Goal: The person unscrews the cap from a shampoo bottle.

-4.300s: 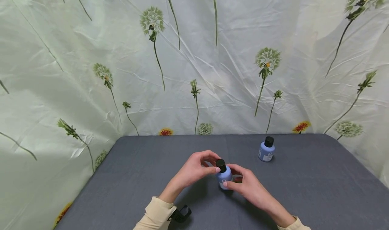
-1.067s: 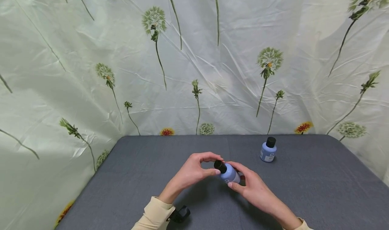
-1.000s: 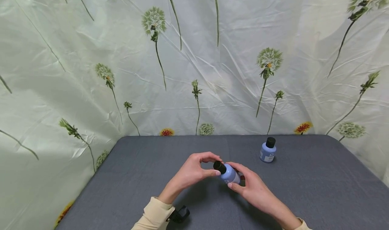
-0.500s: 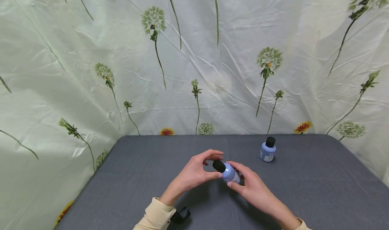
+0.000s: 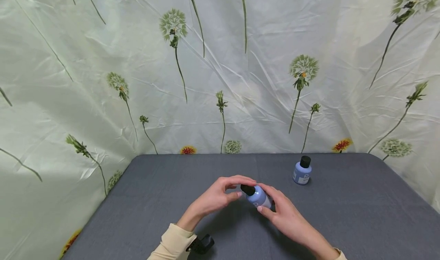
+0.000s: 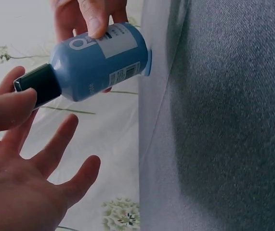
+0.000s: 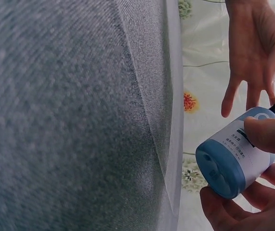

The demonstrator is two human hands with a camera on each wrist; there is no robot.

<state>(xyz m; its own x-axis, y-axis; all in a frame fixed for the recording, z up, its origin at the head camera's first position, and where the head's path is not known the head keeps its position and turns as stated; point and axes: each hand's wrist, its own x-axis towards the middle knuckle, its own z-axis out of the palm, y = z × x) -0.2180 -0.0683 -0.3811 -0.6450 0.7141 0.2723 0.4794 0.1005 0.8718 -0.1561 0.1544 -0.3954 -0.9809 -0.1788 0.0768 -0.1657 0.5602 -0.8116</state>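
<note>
A small blue bottle (image 5: 257, 196) with a white label is tilted above the table, its black cap (image 5: 248, 190) toward the left. My right hand (image 5: 287, 218) grips the body between thumb and fingers; the right wrist view shows the bottle's base (image 7: 220, 171) facing that camera. At the cap is my left hand (image 5: 214, 195), thumb on one side and index finger on the other. In the left wrist view, the left thumb (image 6: 12, 108) overlaps the cap, while the other left fingers spread away from the bottle.
A second blue bottle (image 5: 302, 174) with a black cap stands upright toward the table's back right. The dark grey table (image 5: 154, 202) ends at a pale curtain (image 5: 254, 76) printed with flowers. A black wrist device (image 5: 203, 244) sits at the left sleeve.
The held bottle has gone from nearly upright to tilted left. Within the last half second, my left thumb has drawn back leftward and the index finger has come down over the cap.
</note>
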